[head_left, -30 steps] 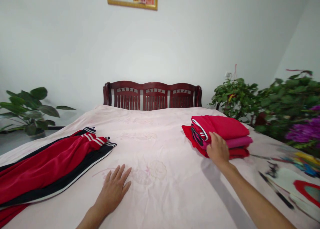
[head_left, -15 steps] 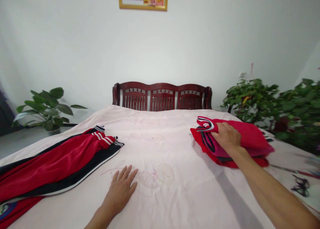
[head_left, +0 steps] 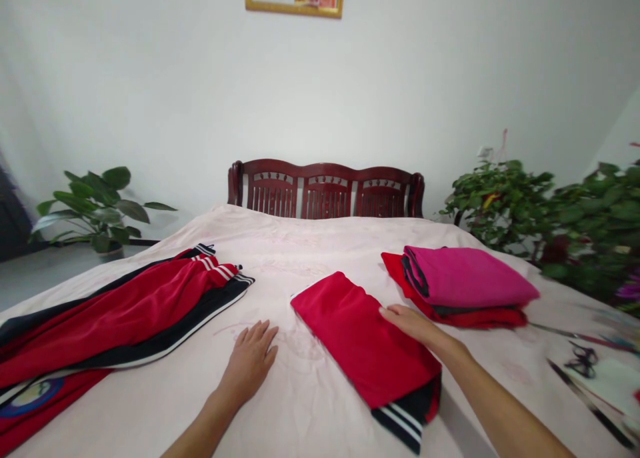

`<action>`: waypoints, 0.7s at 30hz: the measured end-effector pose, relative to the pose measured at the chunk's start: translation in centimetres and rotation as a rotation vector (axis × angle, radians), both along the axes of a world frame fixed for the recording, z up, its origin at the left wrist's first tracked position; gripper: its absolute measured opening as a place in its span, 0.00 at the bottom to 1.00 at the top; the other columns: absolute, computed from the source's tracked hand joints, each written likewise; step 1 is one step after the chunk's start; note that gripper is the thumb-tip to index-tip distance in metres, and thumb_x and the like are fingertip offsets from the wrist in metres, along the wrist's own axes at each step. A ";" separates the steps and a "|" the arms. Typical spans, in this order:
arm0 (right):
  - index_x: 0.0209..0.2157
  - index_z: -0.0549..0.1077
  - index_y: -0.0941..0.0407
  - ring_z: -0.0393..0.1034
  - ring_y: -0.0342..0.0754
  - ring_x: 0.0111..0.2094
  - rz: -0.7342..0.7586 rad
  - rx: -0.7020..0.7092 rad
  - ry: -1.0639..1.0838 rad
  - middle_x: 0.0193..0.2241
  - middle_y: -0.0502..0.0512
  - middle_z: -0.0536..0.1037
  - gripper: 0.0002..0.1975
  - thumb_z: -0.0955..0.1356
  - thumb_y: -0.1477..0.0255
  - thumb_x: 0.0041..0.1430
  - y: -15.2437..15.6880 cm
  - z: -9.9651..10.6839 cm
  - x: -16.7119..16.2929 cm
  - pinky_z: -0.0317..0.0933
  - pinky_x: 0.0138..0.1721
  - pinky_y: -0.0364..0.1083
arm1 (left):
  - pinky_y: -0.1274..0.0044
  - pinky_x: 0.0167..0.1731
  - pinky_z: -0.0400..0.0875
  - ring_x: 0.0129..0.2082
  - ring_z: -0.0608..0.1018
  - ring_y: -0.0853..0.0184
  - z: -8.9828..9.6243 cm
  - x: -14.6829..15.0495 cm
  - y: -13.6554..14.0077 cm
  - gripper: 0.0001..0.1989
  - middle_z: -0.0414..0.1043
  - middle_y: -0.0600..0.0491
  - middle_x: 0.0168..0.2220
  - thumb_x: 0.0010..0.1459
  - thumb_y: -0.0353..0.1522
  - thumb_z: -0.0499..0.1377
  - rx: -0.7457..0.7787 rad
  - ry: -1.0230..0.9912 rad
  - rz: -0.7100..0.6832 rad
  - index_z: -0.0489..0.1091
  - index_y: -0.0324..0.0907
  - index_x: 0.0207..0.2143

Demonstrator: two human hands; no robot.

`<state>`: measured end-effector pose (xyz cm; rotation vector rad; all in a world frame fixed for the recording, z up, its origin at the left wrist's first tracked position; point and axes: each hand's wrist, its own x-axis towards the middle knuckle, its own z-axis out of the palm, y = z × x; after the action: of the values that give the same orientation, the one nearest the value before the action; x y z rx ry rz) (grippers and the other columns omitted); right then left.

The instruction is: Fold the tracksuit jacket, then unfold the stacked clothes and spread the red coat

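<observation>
My left hand [head_left: 253,355] lies flat on the pale pink bedsheet [head_left: 295,418] with its fingers stretched out and nothing in it. A folded red garment [head_left: 367,341] with navy, white-striped ribbing at its near end is gripped along its right edge by my right hand [head_left: 413,325]; some of those fingers are hidden. Behind that hand sits a stack of folded clothes, a magenta garment [head_left: 475,276] on top and a red garment [head_left: 400,275] below. To the left of my left hand are red and navy striped clothes [head_left: 150,305], laid out lengthwise.
Dark-framed glasses [head_left: 583,360] and a thin dark stick-like object [head_left: 590,405] lie on the right side. Beyond the bed stands a carved wooden bench back [head_left: 325,188] against the wall. Potted plants flank it, one at left [head_left: 103,205] and leafy ones at right [head_left: 500,205].
My right hand has taken the red garment off the stack and brought it left and nearer, uncovering the magenta one. My left hand stays on the sheet. The view has shifted slightly.
</observation>
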<state>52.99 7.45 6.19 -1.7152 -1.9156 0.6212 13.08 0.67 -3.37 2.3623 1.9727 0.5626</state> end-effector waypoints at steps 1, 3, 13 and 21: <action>0.32 0.79 0.57 0.77 0.56 0.39 0.005 -0.056 0.045 0.32 0.58 0.83 0.17 0.69 0.57 0.53 -0.4 -0.9 0.3 0.67 0.42 0.49 | 0.58 0.64 0.55 0.66 0.64 0.54 -0.1 0.0 0.0 0.22 0.65 0.45 0.64 0.65 0.34 0.50 0.006 -0.006 -0.001 0.68 0.44 0.60; 0.33 0.78 0.58 0.77 0.56 0.38 0.035 -0.166 0.157 0.34 0.59 0.83 0.17 0.69 0.58 0.51 -0.8 -2.1 0.4 0.68 0.40 0.48 | 0.57 0.64 0.55 0.66 0.64 0.54 -0.3 0.0 0.1 0.22 0.65 0.44 0.64 0.65 0.34 0.51 0.021 -0.028 -0.007 0.68 0.44 0.60; 0.43 0.78 0.56 0.74 0.55 0.44 0.304 0.127 -0.022 0.42 0.58 0.82 0.16 0.66 0.65 0.56 -5.5 5.9 -11.1 0.63 0.47 0.49 | 0.61 0.62 0.61 0.59 0.73 0.55 -0.6 -1.4 0.9 0.27 0.73 0.41 0.58 0.65 0.46 0.50 0.033 -0.911 0.084 0.68 0.40 0.58; 0.54 0.74 0.57 0.72 0.53 0.53 0.427 -0.018 0.242 0.53 0.60 0.77 0.23 0.63 0.60 0.63 -5.7 2.0 -11.6 0.61 0.56 0.51 | 0.68 0.52 0.74 0.50 0.80 0.60 3.8 -3.9 -1.7 0.27 0.76 0.44 0.55 0.66 0.47 0.48 -0.226 -1.729 0.271 0.67 0.41 0.58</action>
<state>41.34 1.80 8.21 -1.1769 -2.1101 0.9556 9.22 -0.98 0.42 0.6394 1.1985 1.4865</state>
